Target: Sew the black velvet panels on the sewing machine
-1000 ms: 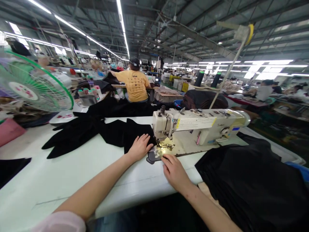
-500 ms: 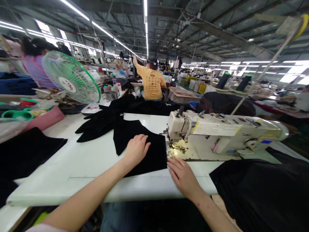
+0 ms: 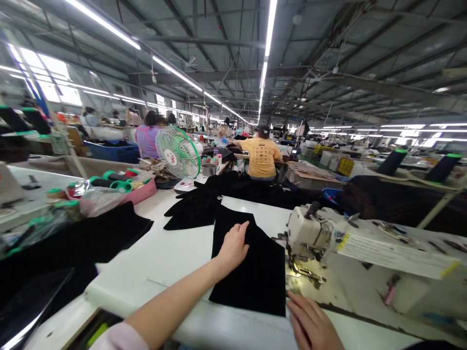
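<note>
Lying flat on a white table (image 3: 160,265), black cloth (image 3: 255,277) just beside the sewing machine (image 3: 308,226), left hand (image 3: 232,248) resting on top, unclenched, index finger stretched forward, right hand (image 3: 310,318) by the cloth's near right corner, its grip unclear

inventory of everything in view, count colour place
table: one, white, foreground
cloth piece: one, black, on table centre
further cloth: several, black, far side and left
sewing machine: one, cream, right
fan: one, green-rimmed, beyond table
pot: one, silver, beside fan
crate: one, blue, left background
thread cones: four, dark, two each side
workers: two nearest, yellow, purple tops, background
ceiling lights: several, white, overhead
left hand: one, bare, on cloth piece
right hand: one, bare, beside sewing machine
</note>
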{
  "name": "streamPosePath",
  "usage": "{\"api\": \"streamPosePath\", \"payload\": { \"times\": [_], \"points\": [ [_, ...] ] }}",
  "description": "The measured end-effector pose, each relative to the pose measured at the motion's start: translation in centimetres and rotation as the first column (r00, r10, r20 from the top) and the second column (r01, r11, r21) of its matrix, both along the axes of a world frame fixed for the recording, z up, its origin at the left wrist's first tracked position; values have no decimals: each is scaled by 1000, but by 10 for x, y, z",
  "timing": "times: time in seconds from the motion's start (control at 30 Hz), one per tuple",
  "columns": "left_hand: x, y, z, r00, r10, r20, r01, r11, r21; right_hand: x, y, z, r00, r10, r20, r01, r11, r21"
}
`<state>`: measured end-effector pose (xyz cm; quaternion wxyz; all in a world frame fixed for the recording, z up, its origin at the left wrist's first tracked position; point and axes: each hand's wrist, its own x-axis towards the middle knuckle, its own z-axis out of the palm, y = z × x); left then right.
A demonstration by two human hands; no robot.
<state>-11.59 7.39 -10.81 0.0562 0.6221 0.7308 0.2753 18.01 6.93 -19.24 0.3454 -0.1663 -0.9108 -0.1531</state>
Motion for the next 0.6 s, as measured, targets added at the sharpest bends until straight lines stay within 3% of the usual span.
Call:
{"api": "streamPosePath", "payload": {
  "times": [0.2,0.37,0.5,0.6],
  "points": [
    [-6,1,8,980,-13,197,8,1000,27,6,10,-15,999,28,28,-28,1000,8],
    [-14,-9,39,965,-59,256,35,995,96,4,15,-19,999,46,11,-47,996,71],
    [-46,1,61,969,84,231,-108,990,94,4,15,-17,999,30,21,-31,998,57],
    [-68,9,54,957,250,148,-254,967,10,4,16,-21,999,44,10,-44,997,64]
  ]
}}
